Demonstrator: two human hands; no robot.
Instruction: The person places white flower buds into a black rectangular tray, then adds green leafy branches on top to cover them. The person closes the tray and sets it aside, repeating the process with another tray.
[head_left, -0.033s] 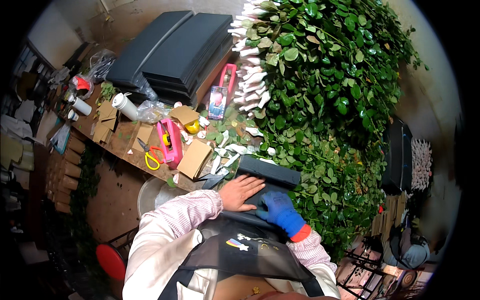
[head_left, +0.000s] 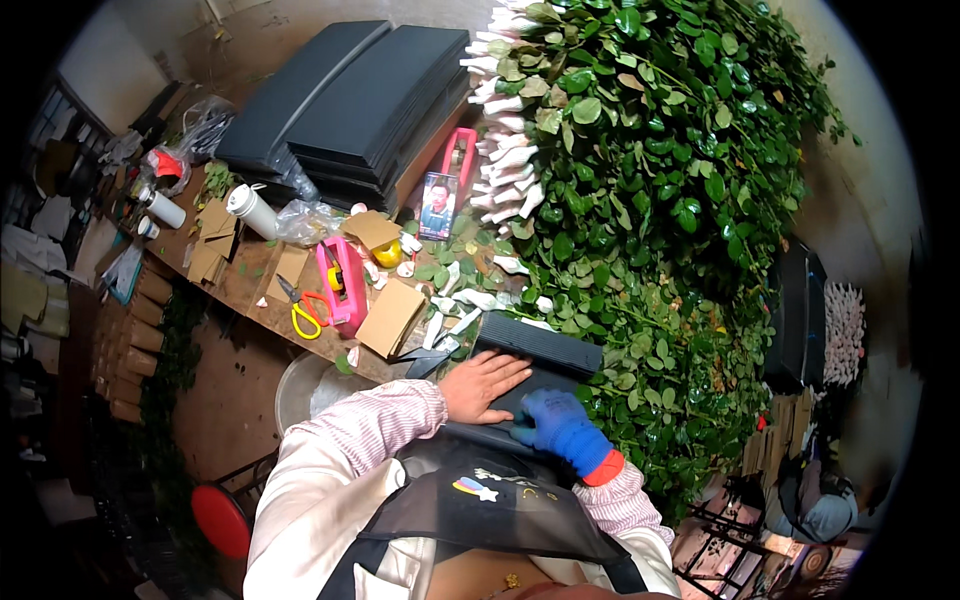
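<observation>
A dark grey corrugated sheet (head_left: pixel 542 343) lies before me at the table's near edge, its far part raised as a ridged band. Bare and flat, my left hand (head_left: pixel 484 386) presses on the sheet with fingers stretched toward that band. My right hand (head_left: pixel 560 425), in a blue knitted glove with an orange cuff, is closed at the sheet's near right part; its fingers curl at the edge and their tips are partly hidden. White-sleeved flower heads (head_left: pixel 478 299) lie just beyond the sheet, beside dark-bladed scissors (head_left: pixel 424 360) near my left hand.
Leafy stems with white-sleeved heads (head_left: pixel 510 160) pile high at the right. Leftward on the table are cardboard pieces (head_left: pixel 391 317), a pink tape dispenser (head_left: pixel 343 288), scissors with red and yellow handles (head_left: pixel 304 312), and a phone (head_left: pixel 437 206). Dark sheets (head_left: pixel 380 95) are stacked behind.
The picture on the phone screen is different. My right hand has turned very slightly at the sheet's edge; my left hand stays put.
</observation>
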